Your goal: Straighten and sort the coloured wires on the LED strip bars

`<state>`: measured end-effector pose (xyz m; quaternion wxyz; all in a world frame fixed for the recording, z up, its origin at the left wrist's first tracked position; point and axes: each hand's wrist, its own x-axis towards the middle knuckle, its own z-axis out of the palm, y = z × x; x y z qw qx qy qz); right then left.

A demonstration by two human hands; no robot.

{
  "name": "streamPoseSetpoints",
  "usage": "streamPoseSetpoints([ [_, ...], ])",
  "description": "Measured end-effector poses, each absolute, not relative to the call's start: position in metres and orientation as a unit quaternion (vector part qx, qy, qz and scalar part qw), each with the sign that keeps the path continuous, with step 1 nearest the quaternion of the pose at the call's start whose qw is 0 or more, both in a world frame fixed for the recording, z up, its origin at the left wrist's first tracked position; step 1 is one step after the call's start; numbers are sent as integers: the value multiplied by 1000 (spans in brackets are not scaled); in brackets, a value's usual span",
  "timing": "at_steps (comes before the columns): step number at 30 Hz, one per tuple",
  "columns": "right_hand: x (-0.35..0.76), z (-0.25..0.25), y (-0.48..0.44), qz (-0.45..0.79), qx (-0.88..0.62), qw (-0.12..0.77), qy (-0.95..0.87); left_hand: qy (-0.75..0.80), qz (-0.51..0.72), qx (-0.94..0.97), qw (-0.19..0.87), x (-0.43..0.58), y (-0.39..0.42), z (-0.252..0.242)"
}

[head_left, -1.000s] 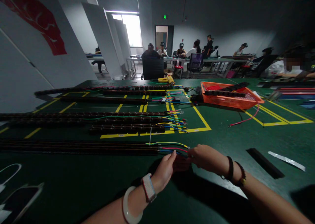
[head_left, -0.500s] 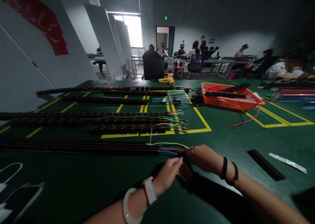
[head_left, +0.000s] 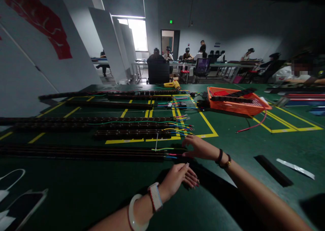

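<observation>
On the green table a long dark strip (head_left: 81, 152) runs in from the left and ends in coloured wires (head_left: 170, 152), green, red and blue. My right hand (head_left: 199, 147) reaches over the ends of those wires with its fingers stretched out, touching or just above them. My left hand (head_left: 179, 177) hovers a little nearer to me, fingers loosely extended, with nothing in it. A white bangle and a watch are on my left wrist, dark bead bracelets on my right.
More dark strips with coloured wires (head_left: 132, 126) lie inside yellow tape lines behind. An orange basket (head_left: 237, 104) stands at the back right, a red wire (head_left: 250, 126) beside it. A black bar (head_left: 273, 170) and a white strip (head_left: 296, 168) lie right. Several people sit at far tables.
Both hands had been pinched together on the wire ends. Now my right hand has moved up and left over the wires, and my left hand has let go and opened.
</observation>
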<state>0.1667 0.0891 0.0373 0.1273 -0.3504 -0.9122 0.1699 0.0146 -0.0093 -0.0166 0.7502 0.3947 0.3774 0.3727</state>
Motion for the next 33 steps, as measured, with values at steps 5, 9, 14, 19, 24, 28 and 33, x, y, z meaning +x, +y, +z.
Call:
streamPoseSetpoints([
  [5,157,8,92,197,-315,116,-921,373,376,395,751,15,-9,-19],
  [9,152,2,91,192,-309,98,-926,381,370,397,748,14,-9,-19],
  [14,151,0,89,262,-326,70,-906,387,356,410,746,14,-9,-16],
  [19,150,1,85,201,-318,108,-920,389,411,343,750,15,-8,-22],
  [24,144,10,77,16,-301,89,-949,348,469,226,780,12,-5,-23],
  [28,139,14,65,-97,-237,28,-966,325,515,142,780,11,-2,-23],
  [33,133,14,49,-159,-197,-14,-967,339,533,111,767,12,1,-26],
])
